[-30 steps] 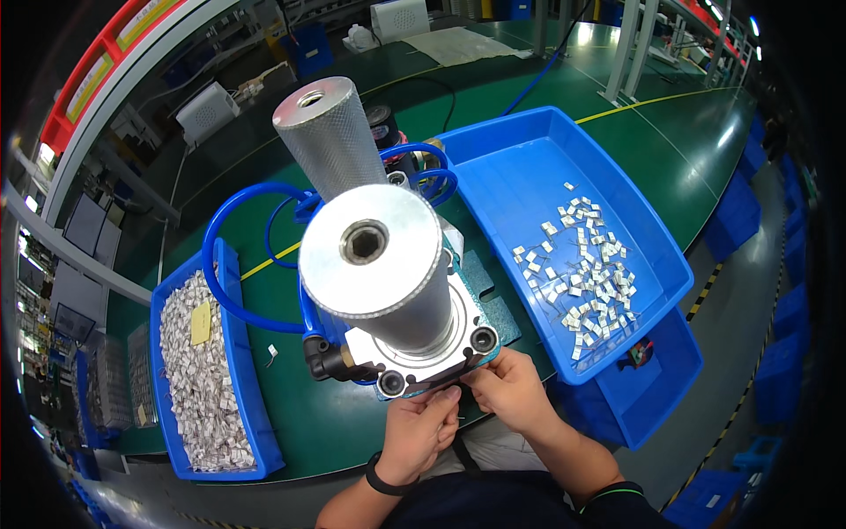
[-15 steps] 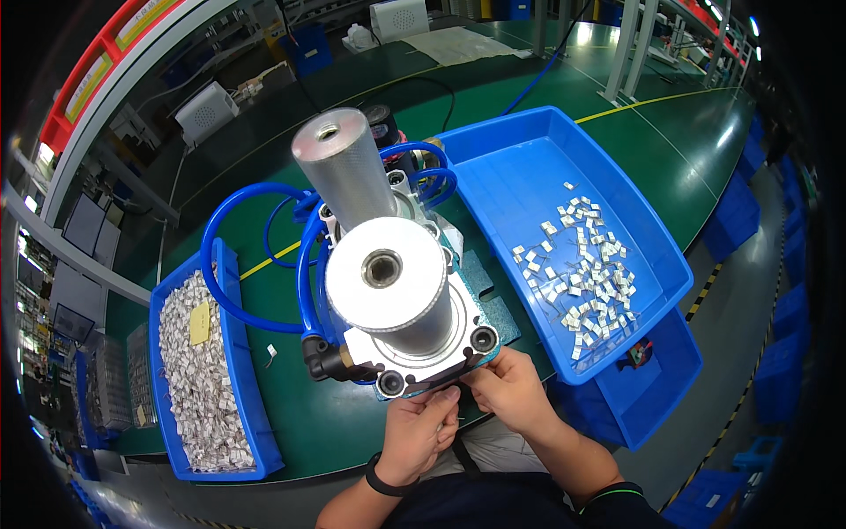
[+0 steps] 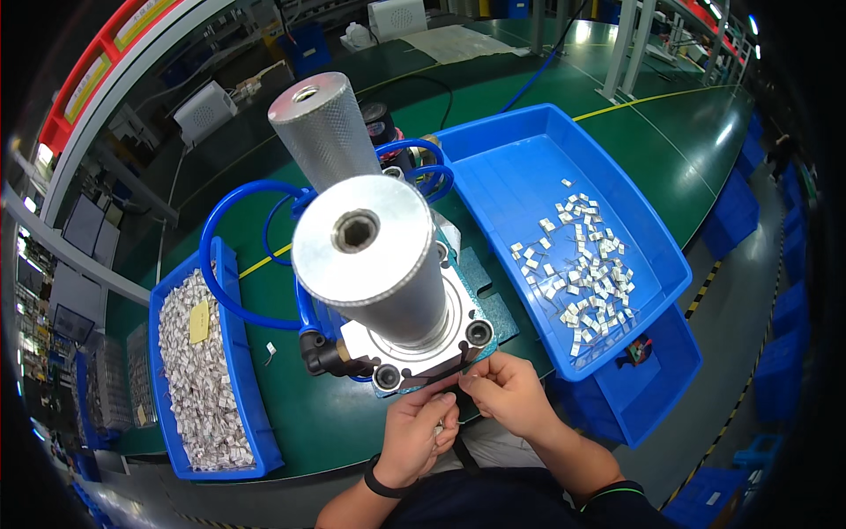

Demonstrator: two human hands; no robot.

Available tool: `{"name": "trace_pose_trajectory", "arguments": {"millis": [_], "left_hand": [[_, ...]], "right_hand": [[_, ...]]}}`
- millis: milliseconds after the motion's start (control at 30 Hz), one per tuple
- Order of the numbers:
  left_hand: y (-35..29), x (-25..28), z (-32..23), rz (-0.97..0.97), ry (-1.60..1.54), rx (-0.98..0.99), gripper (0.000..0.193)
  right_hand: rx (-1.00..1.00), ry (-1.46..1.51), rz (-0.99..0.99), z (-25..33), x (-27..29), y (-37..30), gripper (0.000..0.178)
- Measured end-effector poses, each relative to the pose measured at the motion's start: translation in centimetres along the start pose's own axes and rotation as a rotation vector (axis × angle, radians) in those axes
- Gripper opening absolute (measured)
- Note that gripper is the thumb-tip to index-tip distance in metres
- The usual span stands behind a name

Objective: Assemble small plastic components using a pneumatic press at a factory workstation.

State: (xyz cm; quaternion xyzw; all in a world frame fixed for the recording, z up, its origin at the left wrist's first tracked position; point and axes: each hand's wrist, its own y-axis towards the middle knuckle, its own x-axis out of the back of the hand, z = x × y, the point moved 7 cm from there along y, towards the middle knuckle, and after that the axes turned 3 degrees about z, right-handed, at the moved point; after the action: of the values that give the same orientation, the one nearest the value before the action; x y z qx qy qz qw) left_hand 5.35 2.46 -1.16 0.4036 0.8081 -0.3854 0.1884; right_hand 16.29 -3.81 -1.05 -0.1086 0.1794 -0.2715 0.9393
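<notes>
Front knurled silver metal cylinder (image 3: 374, 269): just risen, looming larger than half a second ago; judged as pressure let off the work in hand.
Rear knurled silver metal cylinder (image 3: 330, 137): risen likewise, beyond the front one.
Square silver metal press block (image 3: 414, 360): beneath the front cylinder, close to the near edge of the green-topped workbench (image 3: 313, 423).
Left hand (image 3: 412, 441): one finger now stretched along the block's near edge, toward the right fingertips; thumb pressed on the curled fingers, with a small pale piece (image 3: 438, 429) showing just below, too small to identify.
Right hand (image 3: 511, 397): thumb and forefinger pinched together just beside the block's near right corner; cannot tell what, if anything, is between.
Small white wired pieces (image 3: 589, 273): scattered toward the near end of the shallow blue plastic tray (image 3: 520, 172), on the workbench's right.
</notes>
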Motion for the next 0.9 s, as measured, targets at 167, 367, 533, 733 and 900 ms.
{"name": "trace_pose_trajectory", "arguments": {"millis": [167,367,533,733,900], "left_hand": [[-0.5,0.0,0.2,0.009,0.000,-0.007,0.027],[-0.2,0.3,0.3,-0.003,-0.001,-0.021,0.026],[0.1,-1.2,0.1,0.019,0.039,-0.009,0.025],[-2.1,-0.9,1.1,0.254,-0.067,0.002,0.032],[-0.4,-0.7,-0.1,0.123,0.073,-0.019,0.036]], "right_hand": [[-0.013,0.026,0.035,0.1,-0.3,-1.1,0.013],[-0.006,0.055,0.053,0.1,0.0,-2.0,0.011],[0.071,0.093,0.051,1.9,0.8,-3.2,0.008],[0.044,0.531,-0.084,4.7,2.4,-7.1,0.029],[0.423,-0.531,0.001,5.5,-3.1,-7.1,0.024]]}}
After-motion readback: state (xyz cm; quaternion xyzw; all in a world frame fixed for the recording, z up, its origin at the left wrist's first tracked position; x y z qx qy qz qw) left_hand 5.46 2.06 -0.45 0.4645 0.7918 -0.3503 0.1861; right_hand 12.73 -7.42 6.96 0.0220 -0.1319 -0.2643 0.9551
